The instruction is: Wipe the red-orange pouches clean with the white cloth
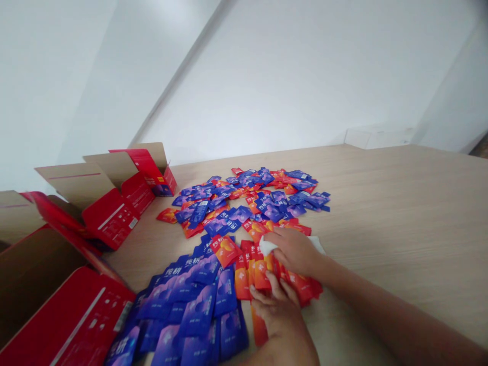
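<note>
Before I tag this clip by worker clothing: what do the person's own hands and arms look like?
The left hand and right hand are both ungloved. The right forearm is uncovered to the picture's edge, with no sleeve, watch or bracelet showing. No cuff shows at the left wrist. I see no rings, though blur could hide small details.
</note>
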{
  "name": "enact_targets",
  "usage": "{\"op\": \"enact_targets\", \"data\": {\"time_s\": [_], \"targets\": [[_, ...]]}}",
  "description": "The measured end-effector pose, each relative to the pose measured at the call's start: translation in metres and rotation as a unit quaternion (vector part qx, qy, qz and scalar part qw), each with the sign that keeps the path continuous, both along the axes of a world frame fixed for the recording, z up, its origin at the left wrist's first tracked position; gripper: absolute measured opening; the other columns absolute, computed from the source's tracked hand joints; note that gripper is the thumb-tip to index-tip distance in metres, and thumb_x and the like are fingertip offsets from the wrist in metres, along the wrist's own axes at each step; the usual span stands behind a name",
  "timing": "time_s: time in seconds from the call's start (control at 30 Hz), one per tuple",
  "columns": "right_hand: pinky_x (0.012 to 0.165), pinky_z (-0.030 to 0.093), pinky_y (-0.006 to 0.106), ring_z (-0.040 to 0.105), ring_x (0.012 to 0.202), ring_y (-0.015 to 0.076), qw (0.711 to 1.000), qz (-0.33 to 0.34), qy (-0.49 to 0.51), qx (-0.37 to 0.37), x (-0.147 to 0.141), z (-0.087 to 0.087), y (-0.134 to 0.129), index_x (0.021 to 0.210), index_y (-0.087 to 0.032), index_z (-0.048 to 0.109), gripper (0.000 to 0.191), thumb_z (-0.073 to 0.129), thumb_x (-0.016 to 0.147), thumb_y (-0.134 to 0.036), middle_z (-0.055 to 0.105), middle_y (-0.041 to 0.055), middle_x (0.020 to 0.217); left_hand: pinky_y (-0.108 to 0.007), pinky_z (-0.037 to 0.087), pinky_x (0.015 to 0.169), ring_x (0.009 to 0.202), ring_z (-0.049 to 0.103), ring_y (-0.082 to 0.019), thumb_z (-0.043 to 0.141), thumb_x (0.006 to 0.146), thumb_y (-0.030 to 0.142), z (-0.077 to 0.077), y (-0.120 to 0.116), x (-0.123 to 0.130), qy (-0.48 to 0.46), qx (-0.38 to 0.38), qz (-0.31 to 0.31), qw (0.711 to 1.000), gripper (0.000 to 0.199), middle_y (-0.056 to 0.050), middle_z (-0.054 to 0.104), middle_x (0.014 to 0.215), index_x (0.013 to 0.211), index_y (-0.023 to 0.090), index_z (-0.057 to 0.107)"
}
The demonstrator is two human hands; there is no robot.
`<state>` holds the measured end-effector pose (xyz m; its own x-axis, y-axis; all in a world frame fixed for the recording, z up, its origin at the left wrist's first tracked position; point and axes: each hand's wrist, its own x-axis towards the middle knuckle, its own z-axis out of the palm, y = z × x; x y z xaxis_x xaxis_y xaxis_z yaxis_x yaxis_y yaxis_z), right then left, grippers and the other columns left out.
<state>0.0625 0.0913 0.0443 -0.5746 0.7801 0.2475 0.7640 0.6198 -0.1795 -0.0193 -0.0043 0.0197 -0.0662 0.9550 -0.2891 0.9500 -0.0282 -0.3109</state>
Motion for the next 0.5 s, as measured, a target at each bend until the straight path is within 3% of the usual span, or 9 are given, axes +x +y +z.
{"op": "enact_targets", "data": {"time_s": [0.1, 0.2, 0.37, 0.5], "targets": [[0.079, 0.035, 0.032, 0.05, 0.091, 0.0213, 0.999, 0.046, 0.002, -0.006, -0.001, 0.007, -0.007, 0.112, -0.021, 0.057, 0.032, 0.047, 0.082, -0.018, 0.057, 0.0072, 0.1, -0.059, 0.046, 0.089, 0.118, 0.043, -0.04, 0.031, 0.081, -0.006, -0.002, -0.001, 0.0, 0.003, 0.007, -0.003, 1.0, 0.069, -0.005, 0.031, 0.144, 0.134, 0.038, 0.039], [0.073, 0.035, 0.03, 0.051, 0.085, 0.0197, 0.993, 0.103, -0.034, -0.04, -0.005, 0.004, -0.01, 0.104, -0.022, 0.059, 0.024, 0.049, 0.082, -0.02, 0.058, 0.005, 0.093, -0.058, 0.045, 0.091, 0.118, 0.043, -0.039, 0.03, 0.079, -0.007, -0.003, -0.001, 0.0, 0.005, 0.01, -0.002, 1.0, 0.071, -0.005, 0.034, 0.143, 0.135, 0.037, 0.037], [0.071, 0.036, 0.03, 0.052, 0.085, 0.0209, 0.998, 0.039, -0.052, -0.022, -0.006, -0.008, -0.003, 0.104, -0.021, 0.058, 0.026, 0.05, 0.08, -0.016, 0.058, 0.006, 0.094, -0.06, 0.045, 0.09, 0.118, 0.042, -0.039, 0.032, 0.079, -0.007, -0.004, -0.002, -0.001, 0.004, 0.006, -0.001, 1.0, 0.073, -0.005, 0.028, 0.145, 0.135, 0.039, 0.034], [0.073, 0.036, 0.031, 0.052, 0.087, 0.0214, 0.999, 0.01, -0.051, -0.007, -0.001, 0.003, -0.001, 0.109, -0.02, 0.057, 0.031, 0.049, 0.079, -0.014, 0.058, 0.0072, 0.097, -0.059, 0.045, 0.091, 0.118, 0.043, -0.039, 0.034, 0.08, -0.007, -0.004, -0.002, -0.001, -0.001, 0.007, 0.001, 1.0, 0.071, -0.005, 0.03, 0.144, 0.134, 0.039, 0.036]]}}
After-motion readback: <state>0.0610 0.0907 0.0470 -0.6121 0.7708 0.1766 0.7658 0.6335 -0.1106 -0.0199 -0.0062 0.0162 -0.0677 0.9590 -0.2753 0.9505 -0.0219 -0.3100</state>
